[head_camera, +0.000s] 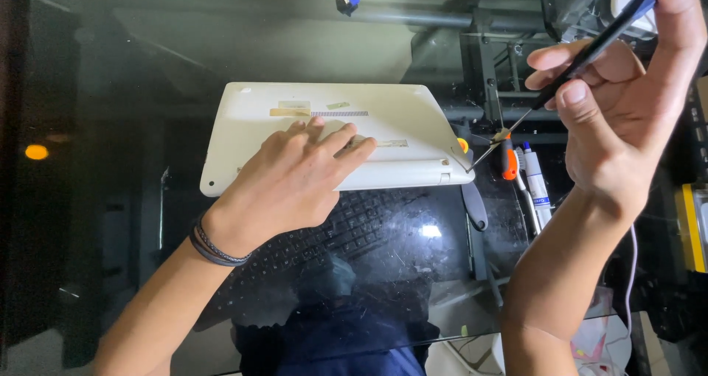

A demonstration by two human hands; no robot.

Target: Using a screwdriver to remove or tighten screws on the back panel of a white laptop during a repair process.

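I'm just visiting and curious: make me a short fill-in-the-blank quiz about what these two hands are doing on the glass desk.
1. The left hand rests flat on a ____ laptop lying bottom side up.
2. The right hand holds a thin ____ raised above the desk.
3. Beside the laptop lies a tool with an ____ handle.

Missing words: white; screwdriver; orange
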